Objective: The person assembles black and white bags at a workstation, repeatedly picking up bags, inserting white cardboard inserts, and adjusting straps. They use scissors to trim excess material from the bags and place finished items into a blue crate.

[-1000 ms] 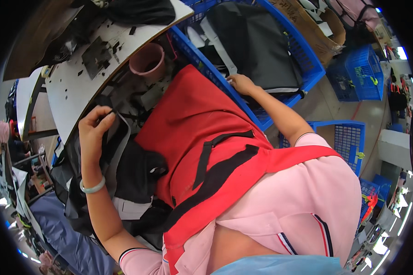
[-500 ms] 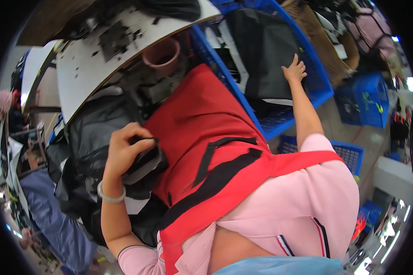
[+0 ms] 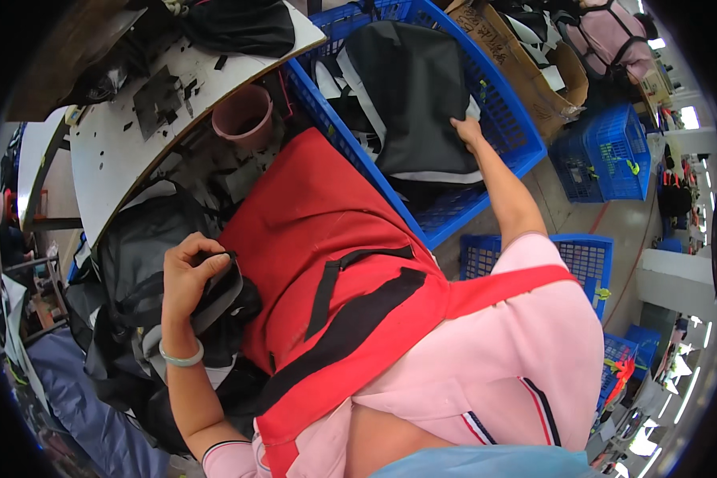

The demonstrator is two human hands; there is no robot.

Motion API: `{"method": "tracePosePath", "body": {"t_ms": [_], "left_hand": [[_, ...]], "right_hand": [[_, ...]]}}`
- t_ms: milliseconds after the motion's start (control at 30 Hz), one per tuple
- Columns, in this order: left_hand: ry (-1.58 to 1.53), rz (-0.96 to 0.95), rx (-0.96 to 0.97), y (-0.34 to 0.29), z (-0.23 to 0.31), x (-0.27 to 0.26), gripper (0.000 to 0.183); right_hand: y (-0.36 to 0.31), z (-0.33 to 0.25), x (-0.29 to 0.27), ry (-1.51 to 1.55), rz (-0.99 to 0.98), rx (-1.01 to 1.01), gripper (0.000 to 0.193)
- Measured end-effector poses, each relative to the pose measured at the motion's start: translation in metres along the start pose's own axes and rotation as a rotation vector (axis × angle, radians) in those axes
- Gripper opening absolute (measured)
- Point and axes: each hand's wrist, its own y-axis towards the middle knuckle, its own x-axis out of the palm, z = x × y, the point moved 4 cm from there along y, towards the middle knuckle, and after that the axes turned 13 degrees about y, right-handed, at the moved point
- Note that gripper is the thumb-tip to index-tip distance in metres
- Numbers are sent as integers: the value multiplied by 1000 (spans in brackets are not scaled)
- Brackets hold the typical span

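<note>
Black fabric (image 3: pixel 231 291): pinched along its upper edge between thumb and fingers of the left hand (image 3: pixel 187 275), beside the red apron (image 3: pixel 319 207).
Dark panel (image 3: pixel 410 95): lying in the blue crate (image 3: pixel 462 216), its right edge grasped by the right hand (image 3: pixel 468 134), fingertips partly hidden.
2 hands: well apart.
Pink bucket (image 3: pixel 243 119): between the white table (image 3: pixel 107 159) and the crate.

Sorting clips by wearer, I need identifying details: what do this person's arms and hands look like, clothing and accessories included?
The left hand and right hand are both ungloved. A smooth, pale, rounded bangle circles the left wrist; the right wrist looks bare. Both the left sleeve and right sleeve are short and pink, the left cuff edged with dark trim.
</note>
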Motion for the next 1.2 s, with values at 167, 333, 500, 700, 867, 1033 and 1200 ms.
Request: {"method": "tracePosePath", "body": {"t_ms": [167, 333, 500, 700, 867, 1033, 1200], "left_hand": [[14, -57, -56, 13, -4, 8, 8], [27, -25, -25, 17, -12, 6, 6], [198, -25, 80, 16, 1, 7, 10], [115, 6, 18, -10, 15, 6, 9], [177, -2, 303, -43, 42, 39, 10], [305, 47, 525, -20, 64, 131, 14], [314, -153, 646, 15, 90, 218, 13]], "right_hand": [[-53, -174, -50, 288, 63, -343, 43], [-113, -220, -147, 572, 522, -353, 45], [-157, -94, -79, 442, 462, -409, 41], [-215, 33, 59, -870, -663, -71, 23], [-216, -158, 139, 14, -836, -130, 17], [-318, -374, 210, 310, -1056, -848, 16], [-428, -456, 281, 255, -1338, -1333, 26]]}}
